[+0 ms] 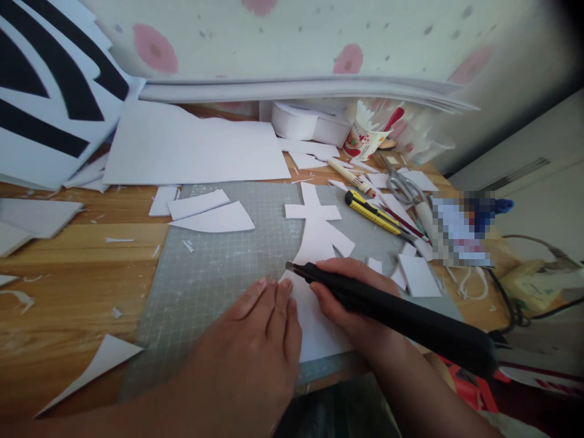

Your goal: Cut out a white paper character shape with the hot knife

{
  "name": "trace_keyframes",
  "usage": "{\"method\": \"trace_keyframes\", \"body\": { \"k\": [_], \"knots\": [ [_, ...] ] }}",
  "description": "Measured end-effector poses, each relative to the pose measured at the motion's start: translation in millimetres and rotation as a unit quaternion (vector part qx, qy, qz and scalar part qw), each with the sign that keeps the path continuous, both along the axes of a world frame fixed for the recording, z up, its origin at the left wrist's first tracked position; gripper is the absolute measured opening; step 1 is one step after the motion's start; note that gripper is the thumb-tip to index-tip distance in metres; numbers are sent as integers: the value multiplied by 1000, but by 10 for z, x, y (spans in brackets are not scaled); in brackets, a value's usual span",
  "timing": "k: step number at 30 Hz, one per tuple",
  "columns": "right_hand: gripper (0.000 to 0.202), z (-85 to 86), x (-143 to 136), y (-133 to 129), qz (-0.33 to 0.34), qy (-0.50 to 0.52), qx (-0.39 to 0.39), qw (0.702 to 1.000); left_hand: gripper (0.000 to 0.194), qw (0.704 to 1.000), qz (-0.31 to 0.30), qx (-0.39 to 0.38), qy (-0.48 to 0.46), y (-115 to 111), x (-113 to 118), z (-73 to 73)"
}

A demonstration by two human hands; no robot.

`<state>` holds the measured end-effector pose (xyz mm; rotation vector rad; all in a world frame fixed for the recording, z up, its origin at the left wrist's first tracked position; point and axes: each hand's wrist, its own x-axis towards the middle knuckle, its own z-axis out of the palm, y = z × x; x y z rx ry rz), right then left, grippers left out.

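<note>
A white foam board piece with a cross-shaped top lies on the grey-green cutting mat. Flat on its left edge rests my left hand, palm down, fingers stretched out side by side, holding nothing. My right hand is wrapped round a black corded cutting tool. The tool's short metal tip is at the board's left edge, just above my left fingertips. Part of the board is hidden under both hands.
White offcuts lie on the mat. To the right are a yellow utility knife, scissors and a paper cup. Large white sheets lie at the back. A black cable runs at the right.
</note>
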<state>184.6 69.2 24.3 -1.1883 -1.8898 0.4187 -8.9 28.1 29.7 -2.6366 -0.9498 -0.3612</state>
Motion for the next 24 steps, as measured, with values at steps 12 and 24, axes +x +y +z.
{"method": "trace_keyframes", "body": {
  "k": [12,24],
  "knots": [
    [16,-29,-76,-16,-22,40,6,999,45,1000,-6,-3,-5,48,28,13],
    [17,3,-47,-65,-6,12,18,1000,43,999,18,-29,-15,15,25,32]
  ]
}}
